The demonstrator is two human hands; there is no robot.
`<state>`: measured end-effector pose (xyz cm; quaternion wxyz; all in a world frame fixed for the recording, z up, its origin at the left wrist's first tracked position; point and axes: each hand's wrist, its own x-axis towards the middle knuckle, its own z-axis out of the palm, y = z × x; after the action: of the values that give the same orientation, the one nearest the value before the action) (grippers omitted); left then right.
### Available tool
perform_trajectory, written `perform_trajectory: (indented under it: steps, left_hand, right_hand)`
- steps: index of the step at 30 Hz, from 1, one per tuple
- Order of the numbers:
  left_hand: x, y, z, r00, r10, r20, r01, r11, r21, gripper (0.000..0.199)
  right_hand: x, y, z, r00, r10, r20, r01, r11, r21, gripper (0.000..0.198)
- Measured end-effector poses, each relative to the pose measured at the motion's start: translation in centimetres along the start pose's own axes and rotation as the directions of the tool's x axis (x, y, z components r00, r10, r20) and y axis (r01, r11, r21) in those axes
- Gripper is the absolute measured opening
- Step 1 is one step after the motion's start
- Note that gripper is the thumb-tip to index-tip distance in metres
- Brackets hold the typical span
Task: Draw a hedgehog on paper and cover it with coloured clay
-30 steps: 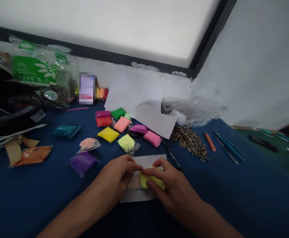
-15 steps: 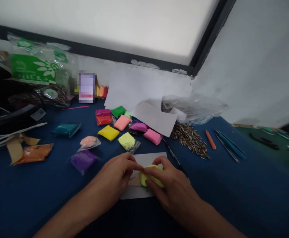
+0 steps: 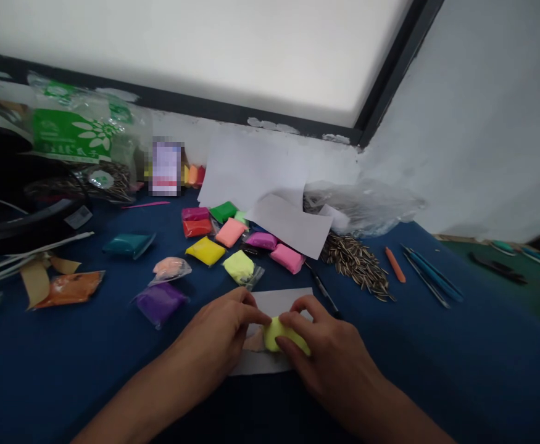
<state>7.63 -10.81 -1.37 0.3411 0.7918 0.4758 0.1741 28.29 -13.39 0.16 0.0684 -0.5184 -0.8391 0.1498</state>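
Note:
On a sheet of white paper [image 3: 270,365] in front of me lies a piece of light yellow modelling clay [image 3: 273,338]. My right hand [image 3: 325,345] has its thumb and fingers closed on the clay from the right. From the left, my left hand [image 3: 221,327] bends over the paper, its fingers curled and a fingertip pressed to the clay's upper left edge. A flat beige piece [image 3: 253,341] lies on the paper between the left hand and the clay. The left thumb is mostly hidden behind the fingers.
Beyond my hands lie several coloured clay packets, including a yellow one [image 3: 205,250] and a purple one [image 3: 161,303]. A black pen [image 3: 326,291], a heap of sunflower seeds [image 3: 357,262], an orange stick [image 3: 395,265] and blue tweezers [image 3: 436,277] are on the right.
The view has shifted slightly, so everything sits a little lower and further right. Both hands stay at the yellow clay, with the left fingertip now at its upper left edge.

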Motion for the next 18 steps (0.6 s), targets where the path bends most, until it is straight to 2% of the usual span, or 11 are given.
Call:
perform_trajectory:
  steps: [2,4,6,8,11,18]
  left_hand:
    - [0.0,0.0,-0.1,1.000,-0.005,0.014,0.004,1.000,0.016,0.051]
    - [0.1,0.1,-0.1,1.000,-0.010,0.010,0.010,1.000,0.015,0.051]
    - [0.1,0.0,-0.1,1.000,-0.008,0.001,0.008,1.000,0.003,0.050]
    - [0.1,0.0,-0.2,1.000,0.000,0.000,0.000,1.000,-0.015,0.048]
    - [0.0,-0.2,-0.1,1.000,0.010,-0.009,-0.010,0.999,-0.048,0.048]
    - [-0.3,-0.3,0.5,0.998,0.013,-0.068,-0.016,0.999,-0.047,0.042]
  right_hand:
    - [-0.2,0.1,-0.2,0.999,-0.017,-0.038,0.014,0.998,-0.058,0.028]
    - [-0.5,0.1,-0.3,0.988,-0.060,-0.141,0.040,0.989,-0.139,0.029]
    - [-0.8,0.1,-0.3,0.956,-0.154,-0.249,0.107,0.976,-0.192,0.028]
    - [-1.0,-0.1,-0.1,0.918,-0.257,-0.301,0.206,0.960,-0.189,0.028]
    - [-1.0,-0.4,0.3,0.886,-0.346,-0.309,0.308,0.937,-0.168,0.026]
    - [-1.4,-0.8,0.7,0.860,-0.428,-0.277,0.372,0.899,-0.233,0.023]
